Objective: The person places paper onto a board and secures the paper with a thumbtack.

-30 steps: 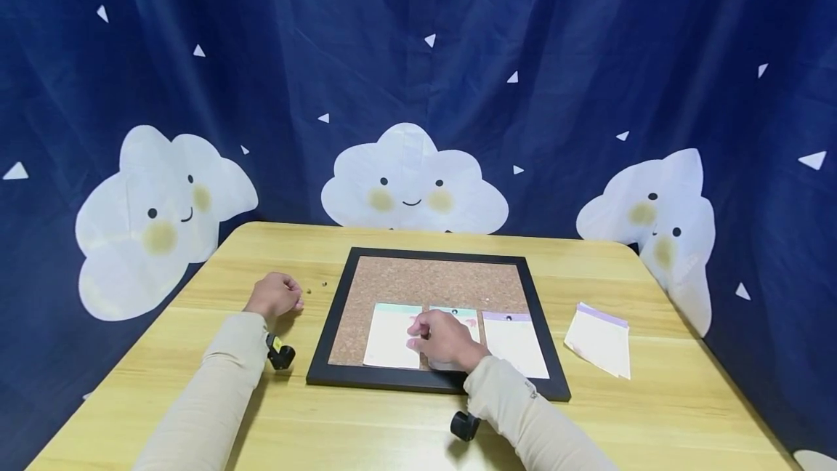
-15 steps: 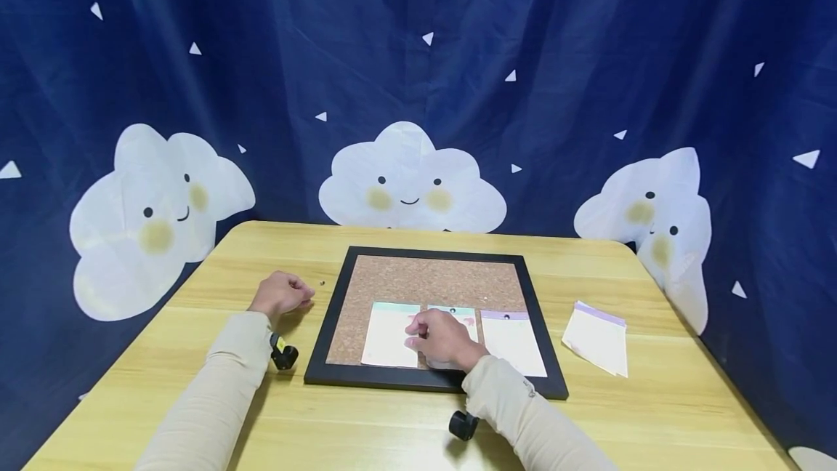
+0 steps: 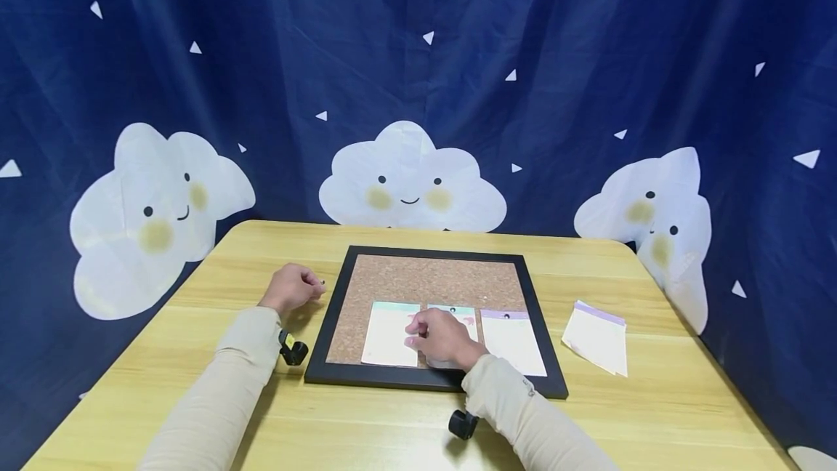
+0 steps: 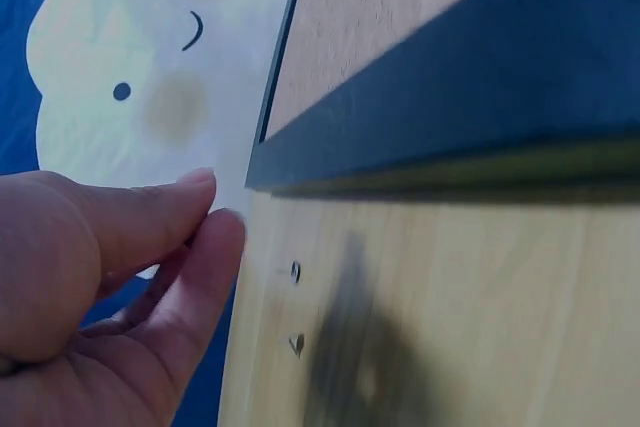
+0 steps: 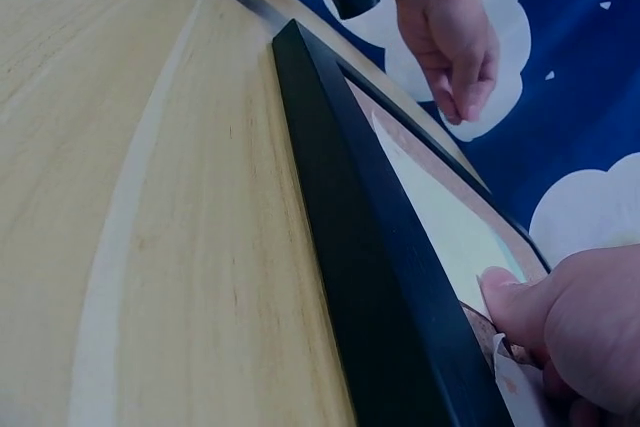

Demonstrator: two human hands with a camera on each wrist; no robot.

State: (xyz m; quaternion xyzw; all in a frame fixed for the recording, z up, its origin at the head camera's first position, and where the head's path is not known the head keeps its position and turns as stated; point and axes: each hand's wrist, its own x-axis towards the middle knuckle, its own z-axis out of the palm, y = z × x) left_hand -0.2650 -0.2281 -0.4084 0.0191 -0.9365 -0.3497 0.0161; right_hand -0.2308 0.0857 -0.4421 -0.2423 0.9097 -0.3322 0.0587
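Note:
In the head view my left hand (image 3: 292, 287) hovers left of the framed cork board, its fingertips close to a small metal thumbtack (image 3: 323, 283). Two thumbtacks (image 4: 295, 272) lie on the wood in the left wrist view, beside the thumb and forefinger, which nearly meet with nothing visible between them. My right hand (image 3: 441, 338) rests over the board with bent fingers, covering part of the middle note sheet (image 3: 468, 316). Its thumb (image 5: 505, 297) touches the edge of the left note sheet (image 3: 390, 336), which lies flat; its other fingertips are largely hidden.
The cork board (image 3: 451, 278) has a raised black frame (image 3: 386, 378). Tacks sit at the tops of the middle sheet and the purple-topped right sheet (image 3: 510, 344). Spare sheets (image 3: 596, 340) lie on the table (image 3: 667, 398) at right. A blue curtain (image 3: 405, 35) hangs behind.
My left hand has moved right and slightly away from me, toward the thumbtack near the frame. The right hand keeps its place on the board.

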